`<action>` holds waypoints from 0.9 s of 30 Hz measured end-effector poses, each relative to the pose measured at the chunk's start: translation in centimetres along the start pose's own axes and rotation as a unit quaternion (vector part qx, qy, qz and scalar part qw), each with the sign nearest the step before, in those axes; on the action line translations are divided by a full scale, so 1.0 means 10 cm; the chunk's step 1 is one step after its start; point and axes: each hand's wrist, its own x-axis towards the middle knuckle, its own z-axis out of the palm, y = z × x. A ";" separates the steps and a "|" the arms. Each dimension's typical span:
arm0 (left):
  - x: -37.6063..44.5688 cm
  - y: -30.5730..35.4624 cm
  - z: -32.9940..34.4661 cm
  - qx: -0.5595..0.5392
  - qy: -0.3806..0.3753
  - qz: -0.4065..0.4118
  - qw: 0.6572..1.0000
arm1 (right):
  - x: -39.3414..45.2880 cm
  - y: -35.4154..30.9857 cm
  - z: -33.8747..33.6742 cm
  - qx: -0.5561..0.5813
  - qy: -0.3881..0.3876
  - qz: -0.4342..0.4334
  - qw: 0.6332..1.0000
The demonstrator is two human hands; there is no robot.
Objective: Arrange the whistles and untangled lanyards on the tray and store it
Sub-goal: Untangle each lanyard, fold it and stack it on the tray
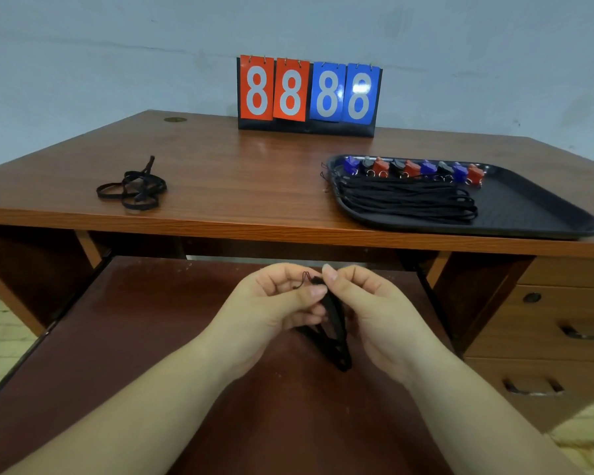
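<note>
A black lanyard (336,334) hangs between my two hands above the pulled-out keyboard shelf (151,337). My left hand (275,303) and my right hand (367,306) both pinch its upper end, where a thin cord loop sticks up. A black tray (528,207) lies on the desk's right side. A row of several blue, black and red whistles (415,168) lines its far edge, and a bundle of straightened black lanyards (405,200) lies in front of them. A tangled black lanyard (132,188) lies on the desk at the left.
A flip scoreboard (307,92) showing 8s stands at the desk's back edge against the wall. Drawers (546,330) with handles sit under the desk at the right. The desk's (237,173) front edge runs just beyond my hands.
</note>
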 end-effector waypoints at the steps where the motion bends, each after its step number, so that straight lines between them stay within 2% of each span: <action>1: 0.00 0.00 0.01 -0.001 0.003 0.001 1.000 | 0.00 0.00 0.01 0.003 -0.003 0.002 1.000; 8: 0.01 0.01 0.00 -0.003 0.046 0.007 0.999 | -0.01 -0.04 0.01 0.030 -0.018 -0.028 0.999; 15: 0.02 0.02 -0.03 -0.015 0.040 -0.001 0.999 | -0.01 -0.05 -0.02 -0.001 -0.001 -0.059 0.998; 20: 0.02 0.04 -0.06 0.031 0.039 0.015 0.999 | 0.00 -0.04 -0.04 -0.031 0.005 -0.066 0.997; 23: 0.04 0.05 -0.10 0.077 0.073 0.032 0.994 | 0.00 -0.07 -0.07 -0.097 0.009 -0.073 0.993; 27: 0.08 0.09 -0.22 0.138 0.128 0.083 0.979 | 0.02 -0.12 -0.17 -0.222 0.047 -0.109 0.968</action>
